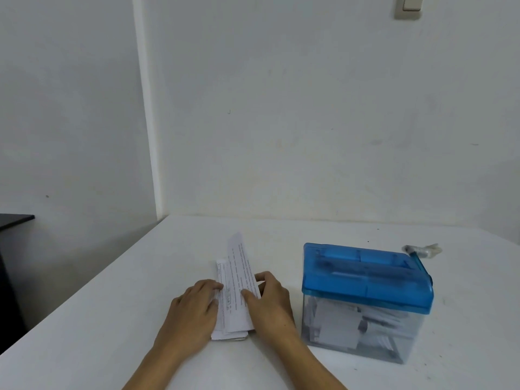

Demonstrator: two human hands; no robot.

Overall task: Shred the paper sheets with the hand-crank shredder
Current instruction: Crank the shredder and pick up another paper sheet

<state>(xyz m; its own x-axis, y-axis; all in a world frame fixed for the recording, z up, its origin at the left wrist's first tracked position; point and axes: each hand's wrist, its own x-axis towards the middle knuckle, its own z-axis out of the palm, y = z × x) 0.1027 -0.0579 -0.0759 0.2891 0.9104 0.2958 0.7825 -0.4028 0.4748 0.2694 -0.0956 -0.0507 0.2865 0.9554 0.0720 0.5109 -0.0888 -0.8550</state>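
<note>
paper sheets (225, 319): narrow white stack, printed with small lines of text too blurry to read, lying lengthwise on the tabletop (112, 305), just left of the shredder and not touching it

top sheet (239, 266): same long skinny shape, skewed off to the right of the pile, far end poking out past it; looks lifted a bit, hard to say for sure

left hand (191, 308): flat along the left edge of the stack, fingers (209, 285) pretty much straight, pressing down, gripping nothing

right hand (271, 299): on the right edge, thumb laid on the printed face of the top sheet, other fingers curled round its far side, so pinching that sheet

shredder (365, 299): little box type, upright on the tabletop, right of both hands

lid (365, 277): see-through blue, seated on the bin, long feed slot running across the top

crank (420, 263): blue arm at the right end of the lid, angled up and back, pale knob all blurry

bin (405, 347): clear plastic, under the lid

shreds (334, 325): white strips and bits, piled well up inside the bin

background: plain white wall, light switch (408, 5) top right, dark furniture edge (14, 220) far left
</note>
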